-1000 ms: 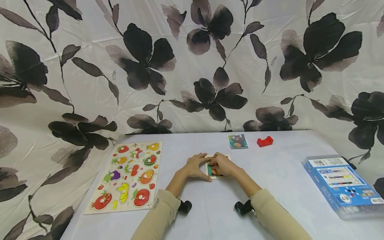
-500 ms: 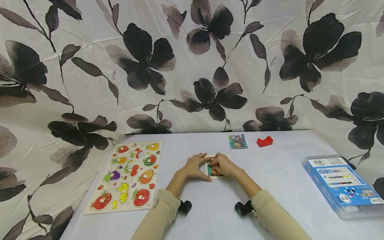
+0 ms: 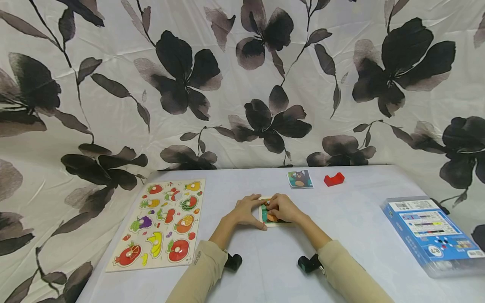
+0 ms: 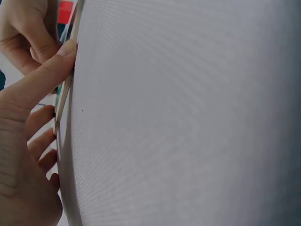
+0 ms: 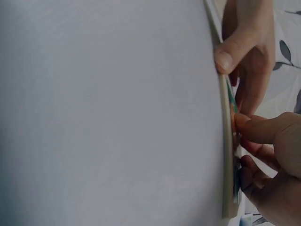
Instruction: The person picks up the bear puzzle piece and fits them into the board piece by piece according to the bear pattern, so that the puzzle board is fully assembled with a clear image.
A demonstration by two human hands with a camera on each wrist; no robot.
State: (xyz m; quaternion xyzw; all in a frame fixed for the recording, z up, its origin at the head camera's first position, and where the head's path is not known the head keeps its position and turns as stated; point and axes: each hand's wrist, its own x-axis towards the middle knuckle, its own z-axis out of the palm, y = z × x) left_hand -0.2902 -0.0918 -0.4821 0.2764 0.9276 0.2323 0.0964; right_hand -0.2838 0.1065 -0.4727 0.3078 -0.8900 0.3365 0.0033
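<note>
A small wooden picture puzzle (image 3: pixel 264 216) with a pale rim and a teal and orange picture lies on the table between both hands. My left hand (image 3: pixel 244 211) holds its left side, thumb at the near edge and fingers at the far side; the left wrist view shows the thumb on the board's edge (image 4: pixel 64 99). Over the picture, my right hand (image 3: pixel 285 209) has curled fingers and thumb pinching at an orange puzzle piece (image 5: pixel 234 114). Most of that piece is hidden beneath the fingers.
A fruit peg board (image 3: pixel 176 231) lies at the left. Behind the hands are a bear picture card (image 3: pixel 300 179) and a red curved piece (image 3: pixel 334 179). A blue-labelled plastic case (image 3: pixel 432 235) stands at the right. A floral cloth (image 3: pixel 227 84) hangs behind the table.
The right hand's fingers shift very slightly over the puzzle, showing a little more of the picture. The left hand stays at the puzzle's left side.
</note>
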